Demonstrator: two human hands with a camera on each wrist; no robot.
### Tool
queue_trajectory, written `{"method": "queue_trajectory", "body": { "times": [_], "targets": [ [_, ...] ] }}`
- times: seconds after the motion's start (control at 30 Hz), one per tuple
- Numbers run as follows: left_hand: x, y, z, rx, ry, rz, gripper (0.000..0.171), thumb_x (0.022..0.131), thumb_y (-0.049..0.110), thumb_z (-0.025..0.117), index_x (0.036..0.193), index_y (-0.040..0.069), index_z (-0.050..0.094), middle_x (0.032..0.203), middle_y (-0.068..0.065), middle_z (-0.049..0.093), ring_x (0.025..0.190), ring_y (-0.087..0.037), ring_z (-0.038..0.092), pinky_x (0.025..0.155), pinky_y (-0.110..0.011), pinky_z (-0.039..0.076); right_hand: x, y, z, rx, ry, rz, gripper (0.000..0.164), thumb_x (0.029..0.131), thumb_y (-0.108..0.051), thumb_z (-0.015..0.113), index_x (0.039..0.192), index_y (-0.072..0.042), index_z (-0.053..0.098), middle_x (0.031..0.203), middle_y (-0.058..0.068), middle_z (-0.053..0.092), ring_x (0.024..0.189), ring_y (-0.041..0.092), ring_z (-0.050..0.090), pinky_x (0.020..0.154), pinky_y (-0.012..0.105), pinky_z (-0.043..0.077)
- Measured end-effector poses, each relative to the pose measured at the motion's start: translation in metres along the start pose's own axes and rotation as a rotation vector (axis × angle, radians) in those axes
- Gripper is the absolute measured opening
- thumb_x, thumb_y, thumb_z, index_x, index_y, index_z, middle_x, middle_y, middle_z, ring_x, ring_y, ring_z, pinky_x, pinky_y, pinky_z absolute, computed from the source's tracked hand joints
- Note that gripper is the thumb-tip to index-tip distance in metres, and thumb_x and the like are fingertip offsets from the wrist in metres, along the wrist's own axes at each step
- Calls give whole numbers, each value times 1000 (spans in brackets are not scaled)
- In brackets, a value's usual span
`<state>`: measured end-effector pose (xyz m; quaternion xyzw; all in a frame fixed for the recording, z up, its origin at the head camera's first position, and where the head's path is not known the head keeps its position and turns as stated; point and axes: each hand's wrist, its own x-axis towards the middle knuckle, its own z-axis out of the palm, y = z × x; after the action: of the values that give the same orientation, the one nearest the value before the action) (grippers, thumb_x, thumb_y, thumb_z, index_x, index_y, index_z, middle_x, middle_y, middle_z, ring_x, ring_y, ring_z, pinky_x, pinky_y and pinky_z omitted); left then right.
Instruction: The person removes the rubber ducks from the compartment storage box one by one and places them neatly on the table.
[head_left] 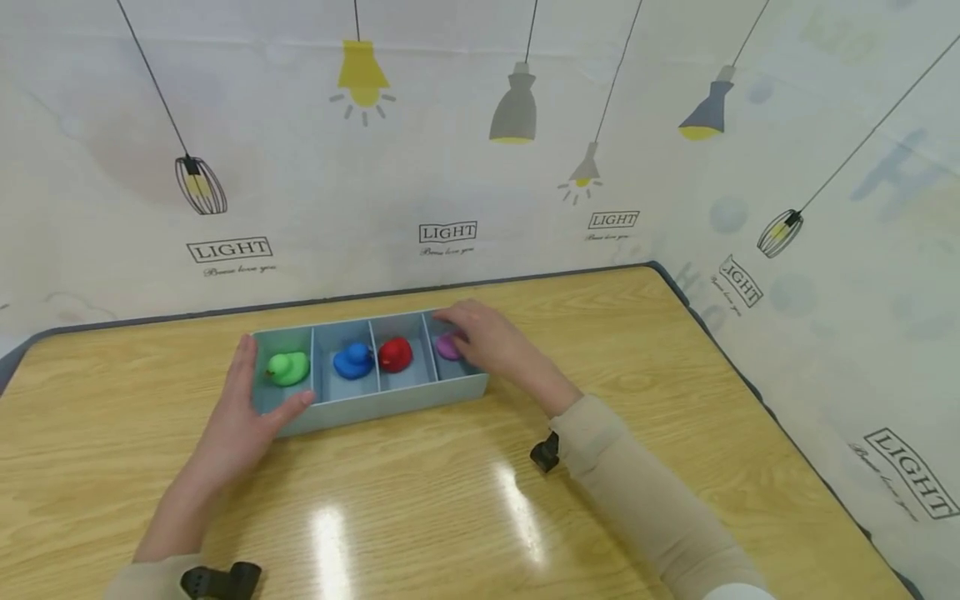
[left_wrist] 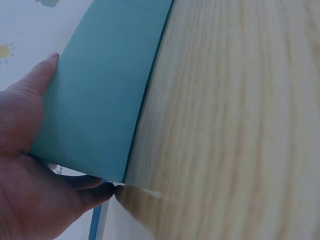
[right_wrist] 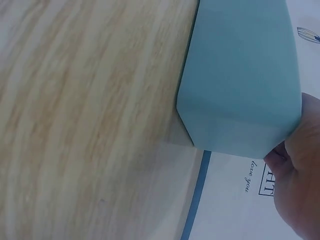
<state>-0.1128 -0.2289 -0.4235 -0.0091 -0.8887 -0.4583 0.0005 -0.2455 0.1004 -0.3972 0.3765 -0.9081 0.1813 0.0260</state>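
A long pale-blue divided box [head_left: 390,403] stands on the table in the head view. Its compartments hold, from left to right, a green toy duck [head_left: 288,367], a blue toy duck [head_left: 352,361], a red toy [head_left: 395,355] and a purple toy [head_left: 447,347]. My left hand [head_left: 243,421] grips the box's left end, thumb on the front rim and fingers along the end wall. My right hand [head_left: 483,335] reaches over the right end, its fingers down at the purple toy and partly covering it; I cannot tell whether they pinch it. The right wrist view shows this hand at the box's corner.
The wooden table [head_left: 420,492] has a dark edge at the back and right. Behind it hangs a pale wall covering [head_left: 315,150] printed with lamps. Each wrist carries a black strapped device, such as the right one [head_left: 547,452].
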Motion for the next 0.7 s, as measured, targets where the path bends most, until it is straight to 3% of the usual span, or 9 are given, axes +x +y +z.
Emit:
{"method": "queue_trajectory", "body": {
  "times": [0.33,0.7],
  "targets": [
    [0,0,0,6,-4,-15,111,99,44,67,161,5,-16,166,-23,-20,151,-49,-12,118,-70,2,-6,2,6,43,94,22,36,93,1,71,129,-2,68,122,12,71,112,26,63,100,35,52],
    [0,2,0,8,-37,-54,113,100,47,65,159,5,-21,165,-25,-19,151,-51,-9,118,-70,4,-8,5,9,79,119,-2,35,92,1,72,127,0,69,125,14,71,113,28,65,102,37,51]
  ]
}}
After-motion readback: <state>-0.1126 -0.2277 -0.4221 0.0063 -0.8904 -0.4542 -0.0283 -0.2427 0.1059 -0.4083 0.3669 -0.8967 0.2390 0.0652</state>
